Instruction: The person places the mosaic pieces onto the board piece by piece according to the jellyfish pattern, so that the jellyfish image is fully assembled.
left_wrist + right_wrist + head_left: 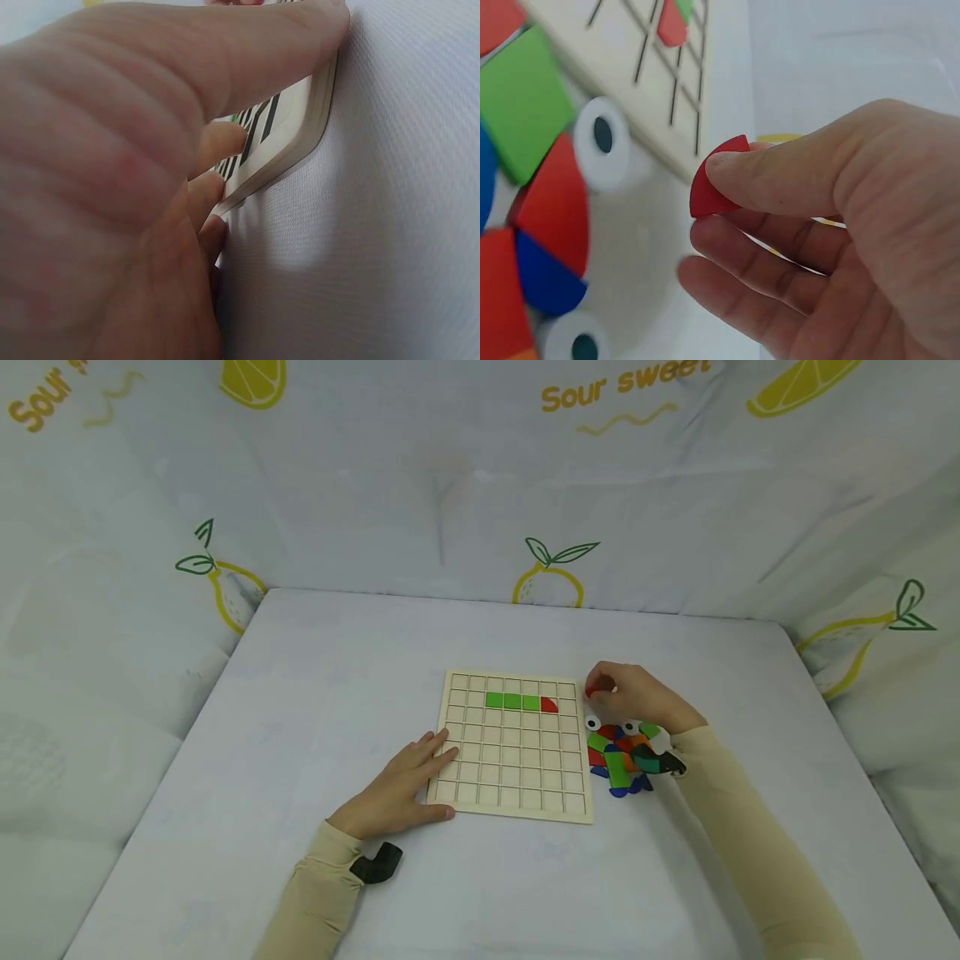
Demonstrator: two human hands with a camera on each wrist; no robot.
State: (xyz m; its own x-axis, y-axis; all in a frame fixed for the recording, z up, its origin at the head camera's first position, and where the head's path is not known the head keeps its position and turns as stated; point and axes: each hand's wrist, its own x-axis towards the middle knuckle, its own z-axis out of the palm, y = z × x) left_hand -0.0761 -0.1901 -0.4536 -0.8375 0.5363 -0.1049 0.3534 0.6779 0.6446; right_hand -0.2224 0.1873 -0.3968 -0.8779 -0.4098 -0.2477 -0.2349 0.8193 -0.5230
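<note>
The white desk [315, 693] bore a square, pale wooden grid board [491, 775], mostly unfilled. A heap of multicoloured flat pieces [617, 768] lay beside it, unplaced. The left hand [401, 789] rested on the board's edge, fingers apart. Three green squares [512, 701] and one red quarter-circle [549, 705] were set in; the right hand [637, 693] pinched another red, curved-edged piece [705, 196] off-board.

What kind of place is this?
Probably a curtained-off tabletop workspace; the room beyond doesn't show. Lemon-print fabric hangs behind and beside a white-covered table, which holds a gridded board and a pile of coloured pieces.
</note>
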